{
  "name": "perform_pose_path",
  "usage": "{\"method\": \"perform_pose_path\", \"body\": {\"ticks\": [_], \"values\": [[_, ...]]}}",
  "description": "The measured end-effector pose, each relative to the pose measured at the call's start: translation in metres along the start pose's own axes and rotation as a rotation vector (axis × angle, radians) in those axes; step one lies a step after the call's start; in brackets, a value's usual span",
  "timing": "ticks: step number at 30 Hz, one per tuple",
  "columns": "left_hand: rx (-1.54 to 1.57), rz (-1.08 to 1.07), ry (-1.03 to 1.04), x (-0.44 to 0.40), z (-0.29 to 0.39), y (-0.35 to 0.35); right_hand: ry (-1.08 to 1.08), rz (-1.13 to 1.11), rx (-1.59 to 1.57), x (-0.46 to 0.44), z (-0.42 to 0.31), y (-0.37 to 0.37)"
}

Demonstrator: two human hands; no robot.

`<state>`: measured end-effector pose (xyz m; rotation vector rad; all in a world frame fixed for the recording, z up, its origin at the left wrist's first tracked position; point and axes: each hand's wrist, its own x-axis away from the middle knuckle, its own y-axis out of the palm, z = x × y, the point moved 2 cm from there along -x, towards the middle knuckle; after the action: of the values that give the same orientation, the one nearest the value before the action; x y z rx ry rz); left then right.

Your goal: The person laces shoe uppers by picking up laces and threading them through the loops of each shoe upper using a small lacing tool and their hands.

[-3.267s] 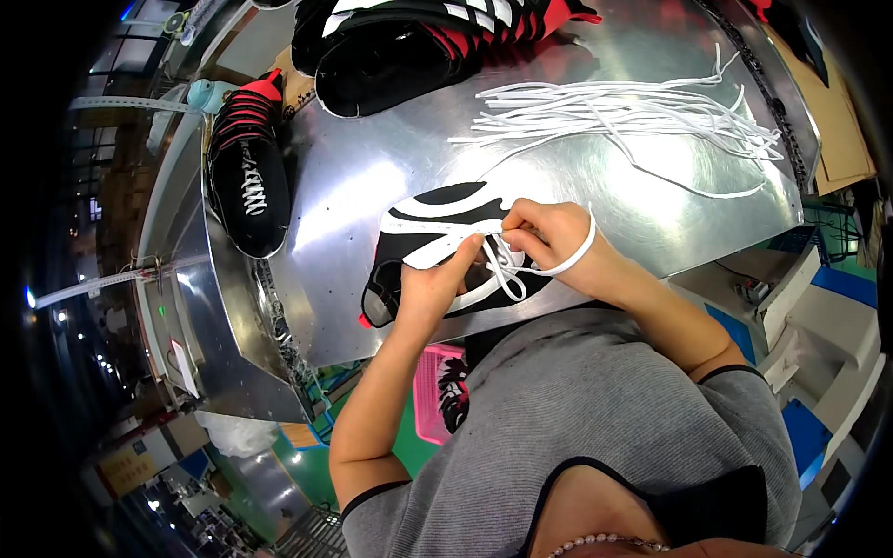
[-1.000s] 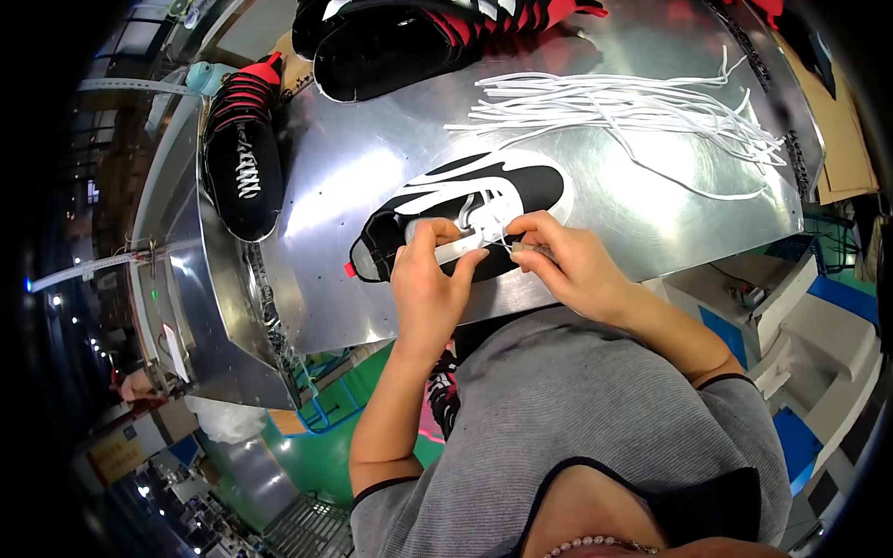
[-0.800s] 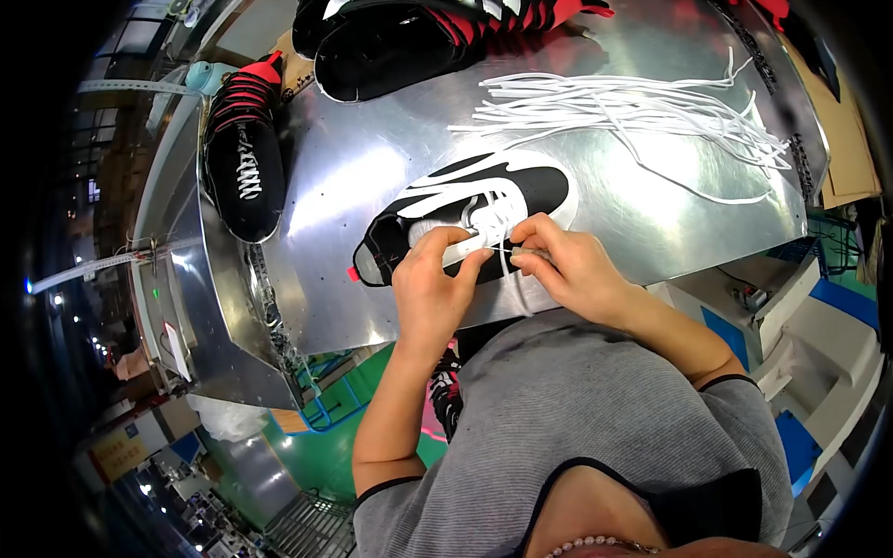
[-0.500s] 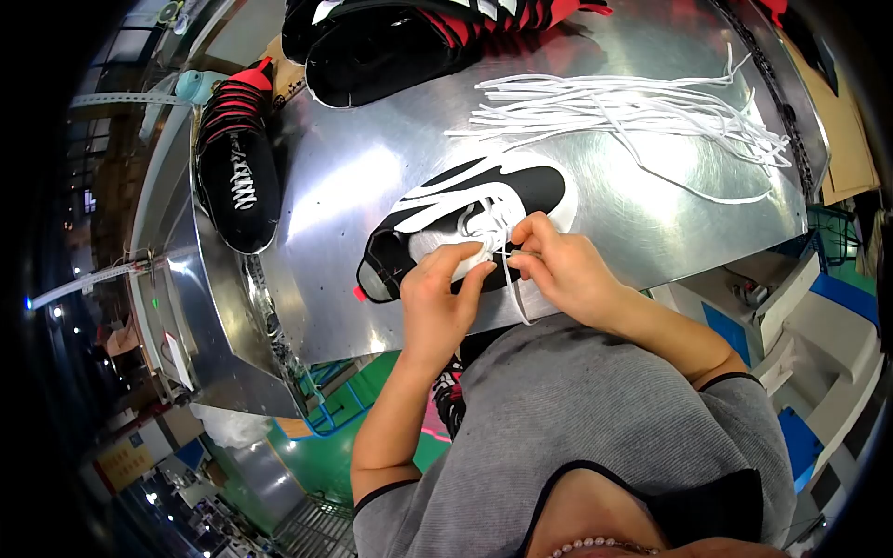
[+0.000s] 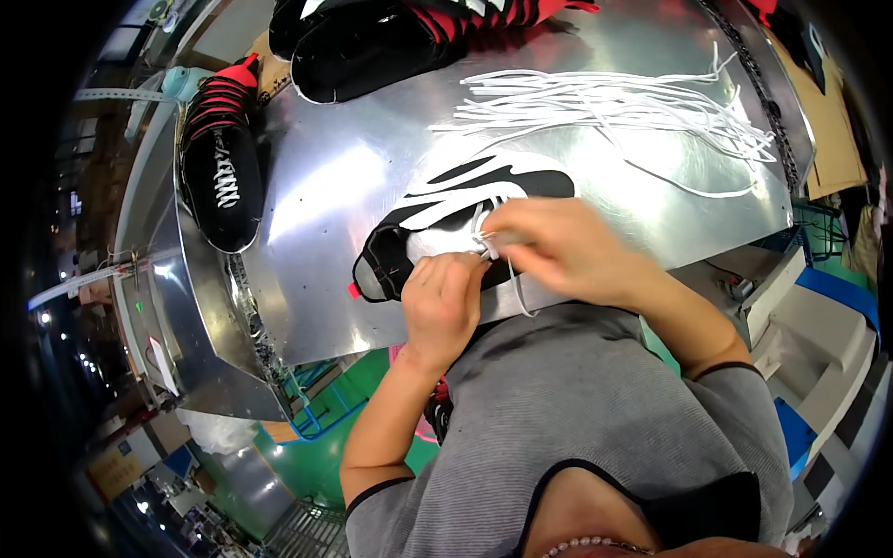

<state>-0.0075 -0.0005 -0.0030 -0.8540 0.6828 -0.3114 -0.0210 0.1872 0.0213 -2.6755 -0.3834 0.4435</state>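
A black-and-white sneaker (image 5: 539, 183) lies on its side on the metal tabletop, its collar opening facing left. A white shoelace (image 5: 518, 286) runs through its throat, with a loose end hanging toward the table's front edge. My left hand (image 5: 441, 302) is closed with curled fingers on the near edge of the sneaker's lacing; its thumb is hidden. My right hand (image 5: 567, 249), blurred by motion, pinches the shoelace close beside the left fingertips. The exact spot between both sets of fingertips is partly covered.
Loose white shoelaces (image 5: 595, 104) lie in a bundle at the back right. A black shoe with red loops (image 5: 223, 177) stands at the left beyond the tabletop (image 5: 316, 307). Black-and-red shoes (image 5: 372, 56) sit at the back. A beige bin (image 5: 819, 335) is at the right.
My right hand has moved left over the lacing and turned, its back now covering more of the sneaker. My left fingers have curled further over the edge. The view has shifted slightly.
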Motion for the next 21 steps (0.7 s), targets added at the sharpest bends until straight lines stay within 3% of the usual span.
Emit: {"method": "perform_pose_path", "body": {"ticks": [2,5,9,12,14,16,17,19,21], "values": [[-0.025,0.024,0.079,0.006,0.000,0.001,0.056,-0.273,0.166,-0.014,0.005,0.017],[-0.034,0.029,0.136,0.011,0.000,-0.004,0.219,-0.444,0.323,-0.019,0.016,0.026],[0.028,-0.013,0.058,0.009,0.003,-0.006,0.150,-0.229,0.012,-0.016,0.016,0.022],[0.069,-0.085,-0.016,0.004,0.003,-0.009,0.269,-0.081,-0.218,-0.024,-0.001,-0.003],[0.090,-0.138,-0.050,0.005,0.003,-0.013,0.060,0.280,-0.503,-0.045,-0.016,-0.039],[0.106,-0.187,-0.060,0.003,0.003,-0.017,0.066,0.308,-0.595,-0.049,-0.017,-0.045],[0.150,-0.171,-0.109,0.004,0.001,-0.017,0.176,0.221,-0.594,-0.048,-0.010,-0.031],[0.240,-0.136,-0.220,0.010,-0.004,-0.014,0.295,0.061,-0.458,-0.039,0.023,0.011],[0.413,-0.027,-0.419,0.003,-0.001,-0.016,0.344,0.033,-0.542,-0.034,0.033,0.029]]}}
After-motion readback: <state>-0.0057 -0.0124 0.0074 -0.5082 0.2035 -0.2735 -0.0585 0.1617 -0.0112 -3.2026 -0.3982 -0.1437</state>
